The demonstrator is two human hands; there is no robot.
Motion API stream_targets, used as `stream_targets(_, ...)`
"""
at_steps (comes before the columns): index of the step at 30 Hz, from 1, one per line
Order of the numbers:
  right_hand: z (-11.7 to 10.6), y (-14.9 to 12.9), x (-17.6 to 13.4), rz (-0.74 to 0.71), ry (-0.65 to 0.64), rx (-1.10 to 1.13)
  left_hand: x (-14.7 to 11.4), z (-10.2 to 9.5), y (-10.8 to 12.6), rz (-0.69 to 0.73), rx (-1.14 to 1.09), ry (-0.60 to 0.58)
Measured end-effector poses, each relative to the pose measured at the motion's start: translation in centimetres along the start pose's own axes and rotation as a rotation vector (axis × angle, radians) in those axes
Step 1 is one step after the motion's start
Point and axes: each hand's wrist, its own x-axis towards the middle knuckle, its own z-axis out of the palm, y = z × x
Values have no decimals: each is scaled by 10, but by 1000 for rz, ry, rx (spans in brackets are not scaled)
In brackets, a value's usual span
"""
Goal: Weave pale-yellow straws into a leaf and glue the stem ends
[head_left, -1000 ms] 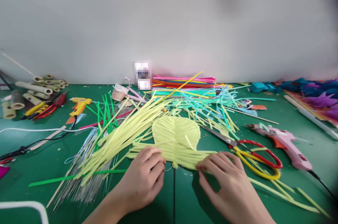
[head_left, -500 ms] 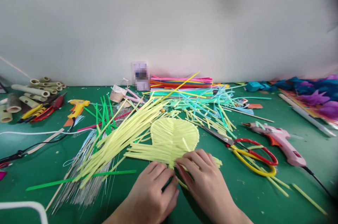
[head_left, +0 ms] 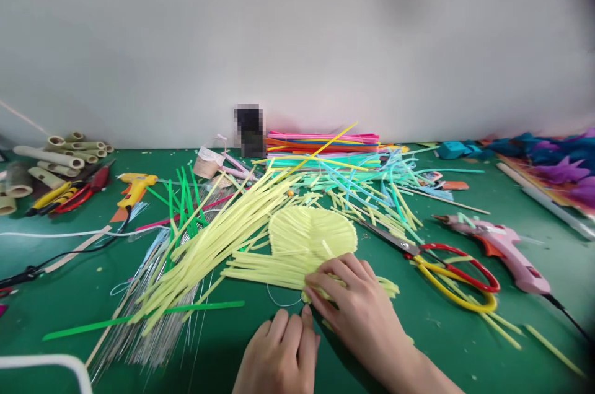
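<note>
A heart-shaped leaf of pale yellow pipe cleaners (head_left: 288, 230) lies on the green table, its ribbed halves meeting at a middle seam. Loose pale yellow pipe cleaners (head_left: 260, 270) lie across its lower part. My right hand (head_left: 357, 307) is closed on the leaf's narrow base, thumb and fingers pinched together. Below it and a little left, my left hand (head_left: 281, 350) has its fingers curled together, the fingertips near that base; what they hold is too small to make out. A thin pale wire or thread (head_left: 281, 305) loops out beside the fingertips.
Red-and-yellow-handled scissors (head_left: 455, 270) and a pink glue gun (head_left: 506, 251) lie at right. Left are a yellow glue gun (head_left: 134, 189), pliers (head_left: 88, 192), bamboo tubes (head_left: 51, 161) and thin metal wires (head_left: 144, 332). Coloured pipe cleaners (head_left: 325, 143) are stacked by the wall.
My left hand has moved down, away from the leaf's base, and a thin loop now shows there. My right hand stays at the base. The view has shifted slightly.
</note>
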Motion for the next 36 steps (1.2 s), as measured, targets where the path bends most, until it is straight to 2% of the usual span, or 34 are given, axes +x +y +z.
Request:
stream_targets(4,4,0,-3,-41,7,-11,1,1,0,-43,-111,-14)
stream_targets(8,3,1,-3,-101,0,-42,5,-1,0,-45,-116,33)
stream_targets(21,-2,5,7,-246,-41,-209,5,-2,0,-87,-185,-5)
stream_targets(24,0,8,10,-234,-30,-240,5,-1,0,-83,-172,-2)
stream_targets(28,-2,7,10,-145,19,-153,5,0,0,-85,-178,3)
stream_targets(33,0,-5,-7,-88,94,-219,5,1,-1,-101,-187,6)
stream_targets(36,6,-13,-19,-71,77,-279,5,0,-1,-97,-213,-26)
